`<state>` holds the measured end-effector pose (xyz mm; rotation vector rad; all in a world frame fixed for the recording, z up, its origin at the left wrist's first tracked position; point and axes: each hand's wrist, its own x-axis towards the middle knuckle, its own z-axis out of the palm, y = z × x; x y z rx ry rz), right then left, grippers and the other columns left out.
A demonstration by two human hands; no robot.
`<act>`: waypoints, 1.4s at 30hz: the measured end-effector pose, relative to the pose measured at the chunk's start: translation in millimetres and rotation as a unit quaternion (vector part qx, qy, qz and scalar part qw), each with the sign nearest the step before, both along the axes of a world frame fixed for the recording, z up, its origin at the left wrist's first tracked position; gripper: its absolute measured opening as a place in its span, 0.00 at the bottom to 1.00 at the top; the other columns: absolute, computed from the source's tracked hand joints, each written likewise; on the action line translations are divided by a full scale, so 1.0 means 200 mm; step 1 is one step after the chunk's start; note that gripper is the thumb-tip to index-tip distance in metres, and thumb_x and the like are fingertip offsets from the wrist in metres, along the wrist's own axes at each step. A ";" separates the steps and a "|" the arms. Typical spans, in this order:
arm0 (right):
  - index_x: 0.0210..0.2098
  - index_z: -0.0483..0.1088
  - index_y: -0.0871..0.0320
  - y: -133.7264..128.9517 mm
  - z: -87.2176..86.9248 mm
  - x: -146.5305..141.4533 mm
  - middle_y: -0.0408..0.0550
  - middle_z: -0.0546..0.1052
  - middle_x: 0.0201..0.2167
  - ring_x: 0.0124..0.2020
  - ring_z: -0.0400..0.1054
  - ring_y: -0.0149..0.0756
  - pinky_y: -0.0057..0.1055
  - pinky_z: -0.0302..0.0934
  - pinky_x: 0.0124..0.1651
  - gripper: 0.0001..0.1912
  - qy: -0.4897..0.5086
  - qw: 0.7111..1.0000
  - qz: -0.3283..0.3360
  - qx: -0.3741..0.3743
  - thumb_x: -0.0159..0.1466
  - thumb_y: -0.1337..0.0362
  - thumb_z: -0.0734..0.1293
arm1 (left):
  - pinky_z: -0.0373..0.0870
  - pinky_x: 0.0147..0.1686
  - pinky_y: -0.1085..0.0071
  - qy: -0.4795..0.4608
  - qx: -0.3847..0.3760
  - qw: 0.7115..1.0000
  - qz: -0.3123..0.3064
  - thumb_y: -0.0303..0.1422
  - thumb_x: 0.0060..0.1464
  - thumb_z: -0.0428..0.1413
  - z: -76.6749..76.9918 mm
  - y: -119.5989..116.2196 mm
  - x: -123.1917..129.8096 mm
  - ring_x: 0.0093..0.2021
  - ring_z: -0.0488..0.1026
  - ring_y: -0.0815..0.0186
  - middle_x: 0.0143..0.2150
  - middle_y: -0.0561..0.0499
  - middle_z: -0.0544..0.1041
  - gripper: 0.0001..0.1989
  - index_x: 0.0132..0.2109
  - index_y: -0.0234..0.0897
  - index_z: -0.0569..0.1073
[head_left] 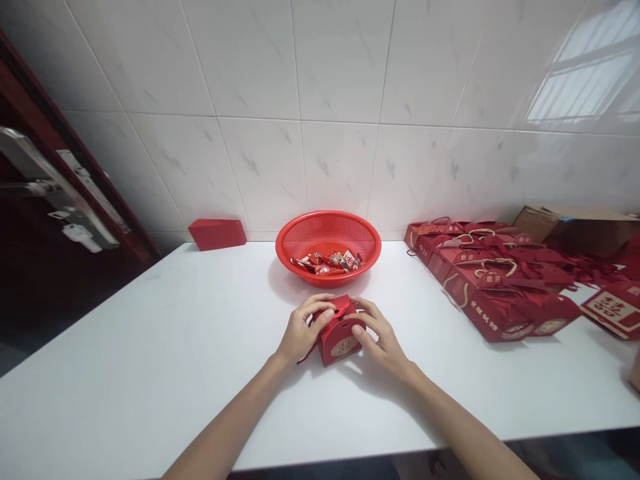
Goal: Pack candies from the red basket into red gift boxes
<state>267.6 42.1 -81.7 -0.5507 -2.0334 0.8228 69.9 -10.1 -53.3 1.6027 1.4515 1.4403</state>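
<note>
A small red gift box [337, 341] with a pale round print on its front stands on the white table between my hands. My left hand [306, 327] is closed on the box's left side, its thumb on the top flap. From the other side my right hand [379, 335] grips the box, thumb on the front flap and fingers over the far edge. A dark red cord hangs out at the lower left of the box. Just behind stands a red plastic basket [329, 220] with several wrapped sweets [330, 263] at its bottom.
Rows of red gift boxes [480, 293] with cord handles stand on the right of the table [150, 373]. Beyond them are a cardboard box [575, 227] and another red box [615, 307]. A red block-like piece [218, 235] lies by the tiled wall. A door [55, 193] is at left.
</note>
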 end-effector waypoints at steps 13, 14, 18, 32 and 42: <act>0.59 0.64 0.51 0.03 -0.01 0.01 0.54 0.73 0.57 0.55 0.71 0.45 0.44 0.67 0.57 0.23 0.037 0.990 -0.019 -0.135 0.67 0.52 0.65 | 0.70 0.59 0.55 0.067 -0.006 0.996 -0.058 0.41 0.57 0.59 0.00 -0.03 0.00 0.58 0.73 0.52 0.59 0.41 0.74 0.15 0.47 0.39 0.80; 0.59 0.63 0.51 0.03 -0.02 0.01 0.54 0.73 0.58 0.55 0.70 0.46 0.45 0.67 0.57 0.24 0.037 0.989 -0.021 -0.144 0.67 0.51 0.64 | 0.70 0.59 0.55 0.076 -0.003 0.995 -0.060 0.41 0.56 0.60 0.00 -0.03 0.00 0.59 0.72 0.52 0.60 0.41 0.73 0.16 0.49 0.40 0.79; 0.60 0.61 0.49 0.06 -0.04 0.01 0.55 0.70 0.61 0.58 0.69 0.46 0.45 0.66 0.59 0.25 0.051 0.985 -0.019 -0.162 0.68 0.47 0.63 | 0.69 0.60 0.55 0.086 0.008 0.995 -0.044 0.41 0.55 0.61 0.00 -0.04 -0.01 0.61 0.71 0.53 0.61 0.41 0.72 0.27 0.60 0.42 0.70; 0.60 0.65 0.52 0.07 -0.03 0.01 0.55 0.70 0.63 0.66 0.61 0.50 0.49 0.53 0.67 0.27 0.039 0.982 -0.036 -0.181 0.66 0.46 0.65 | 0.69 0.60 0.55 0.111 -0.004 0.994 -0.004 0.44 0.57 0.59 0.01 -0.02 -0.07 0.62 0.69 0.51 0.61 0.43 0.71 0.16 0.49 0.42 0.80; 0.57 0.67 0.52 0.08 -0.01 -0.01 0.54 0.73 0.58 0.61 0.65 0.46 0.41 0.59 0.61 0.28 0.059 0.948 -0.037 -0.311 0.66 0.42 0.61 | 0.74 0.41 0.64 0.048 -0.136 0.989 0.005 0.37 0.52 0.54 0.05 -0.01 -0.19 0.37 0.77 0.60 0.34 0.51 0.79 0.23 0.54 0.38 0.75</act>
